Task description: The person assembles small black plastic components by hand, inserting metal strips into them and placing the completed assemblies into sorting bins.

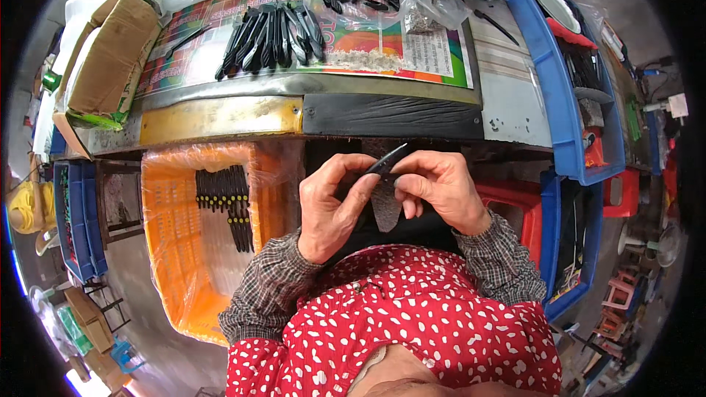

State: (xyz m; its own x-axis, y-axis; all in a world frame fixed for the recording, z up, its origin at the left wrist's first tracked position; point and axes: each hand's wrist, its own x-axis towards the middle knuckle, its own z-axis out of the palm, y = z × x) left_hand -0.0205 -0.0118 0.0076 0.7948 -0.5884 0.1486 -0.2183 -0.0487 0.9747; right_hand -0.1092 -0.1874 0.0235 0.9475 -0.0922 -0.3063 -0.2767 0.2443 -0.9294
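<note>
Both hands meet just above the lap: the left hand (331, 202) and right hand (440, 185) pinch one slim black piece (385, 162) between their fingertips, its long axis slanting up to the right. Similar black pieces (272, 33) lie fanned on the far bench; more lie in the orange crate (173, 250) at near left.

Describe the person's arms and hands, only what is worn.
Both forearms wear long sleeves in a dark brown-and-grey check, buttoned close at the wrists. The left hand and right hand are bare: no gloves, and no rings or watch that I can make out. A red, white-spotted top covers the chest.
</note>
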